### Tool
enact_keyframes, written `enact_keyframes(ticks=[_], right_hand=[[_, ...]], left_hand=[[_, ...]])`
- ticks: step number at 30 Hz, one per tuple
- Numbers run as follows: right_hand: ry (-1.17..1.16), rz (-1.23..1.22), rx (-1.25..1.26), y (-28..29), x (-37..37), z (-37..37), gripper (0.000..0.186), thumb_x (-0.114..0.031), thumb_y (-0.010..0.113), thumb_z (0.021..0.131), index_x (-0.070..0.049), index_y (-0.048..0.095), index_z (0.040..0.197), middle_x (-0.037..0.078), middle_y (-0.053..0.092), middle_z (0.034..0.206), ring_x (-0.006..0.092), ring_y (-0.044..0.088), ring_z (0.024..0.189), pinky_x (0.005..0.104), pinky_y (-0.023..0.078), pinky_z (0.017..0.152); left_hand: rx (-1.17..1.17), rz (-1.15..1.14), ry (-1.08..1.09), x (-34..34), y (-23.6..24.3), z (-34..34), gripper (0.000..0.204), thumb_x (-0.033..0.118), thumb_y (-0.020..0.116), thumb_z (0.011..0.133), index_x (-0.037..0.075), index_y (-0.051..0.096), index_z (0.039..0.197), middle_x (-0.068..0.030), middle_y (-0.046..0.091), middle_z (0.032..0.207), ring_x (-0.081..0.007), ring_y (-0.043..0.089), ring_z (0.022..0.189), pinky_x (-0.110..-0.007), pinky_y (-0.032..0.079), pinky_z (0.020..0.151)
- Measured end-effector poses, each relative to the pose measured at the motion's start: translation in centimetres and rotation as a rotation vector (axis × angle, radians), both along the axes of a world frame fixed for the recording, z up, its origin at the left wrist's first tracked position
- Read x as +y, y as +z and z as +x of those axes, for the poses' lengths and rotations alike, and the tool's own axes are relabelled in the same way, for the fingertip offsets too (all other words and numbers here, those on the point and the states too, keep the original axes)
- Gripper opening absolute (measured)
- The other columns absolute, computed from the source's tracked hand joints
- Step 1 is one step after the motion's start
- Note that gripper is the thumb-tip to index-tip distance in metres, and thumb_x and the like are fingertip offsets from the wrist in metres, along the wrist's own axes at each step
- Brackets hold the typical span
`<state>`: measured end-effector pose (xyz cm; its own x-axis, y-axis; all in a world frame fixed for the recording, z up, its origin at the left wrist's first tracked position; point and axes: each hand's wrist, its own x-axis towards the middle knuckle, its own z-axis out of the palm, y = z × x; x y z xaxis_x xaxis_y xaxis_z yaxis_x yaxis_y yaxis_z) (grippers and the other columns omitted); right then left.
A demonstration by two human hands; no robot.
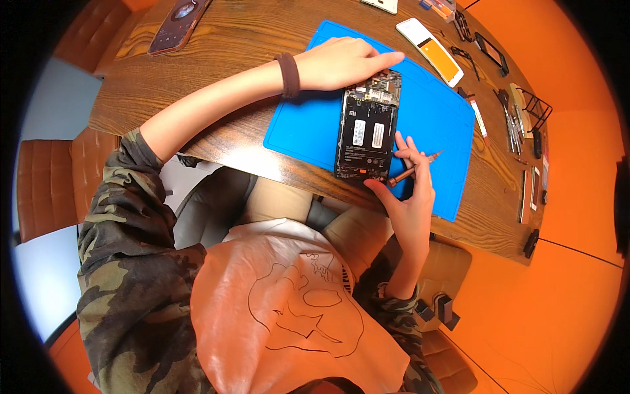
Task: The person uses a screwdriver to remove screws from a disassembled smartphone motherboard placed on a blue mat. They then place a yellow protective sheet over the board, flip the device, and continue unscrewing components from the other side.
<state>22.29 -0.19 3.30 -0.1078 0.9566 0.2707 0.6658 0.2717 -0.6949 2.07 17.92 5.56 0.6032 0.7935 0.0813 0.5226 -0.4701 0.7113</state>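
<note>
An opened black phone with its internal parts and circuit board showing lies lengthwise on a blue mat. My left hand grips its top end, thumb stretched along the upper edge, the other fingers partly hidden. My right hand holds a slim copper-coloured screwdriver slanting up to the right, while its thumb rests at the phone's bottom end.
A white phone lies behind the mat, another phone at the upper left. Tweezers and tools, a black wire stand and small devices line the wooden table's right side. Brown chairs surround it.
</note>
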Motion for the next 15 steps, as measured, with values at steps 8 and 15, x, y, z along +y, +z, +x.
enact_keyframes(ticks=[8,15], right_hand=[[-0.119,-0.079,0.076,0.0,-0.5,-0.5,0.074,-0.016,0.092,0.069,-0.006,0.055,0.133,0.015,0.064,0.132,0.0327,0.059,0.120,0.0445,0.041,0.109],[-0.162,-0.068,0.200,0.5,-0.4,-0.5,0.099,-0.013,0.094,0.065,-0.004,0.038,0.146,0.020,0.053,0.143,0.0310,0.055,0.128,0.0426,0.041,0.109]], left_hand=[[-0.795,-0.968,-0.371,0.4,1.3,-0.4,0.057,0.051,0.048,0.102,0.000,0.060,0.125,-0.0124,0.072,0.112,-0.0141,0.071,0.092,-0.029,0.056,0.083],[-0.380,-0.724,-0.366,-2.7,0.3,0.5,0.052,0.051,0.047,0.105,0.008,0.057,0.132,0.0019,0.065,0.111,-0.0048,0.061,0.093,-0.024,0.052,0.083]])
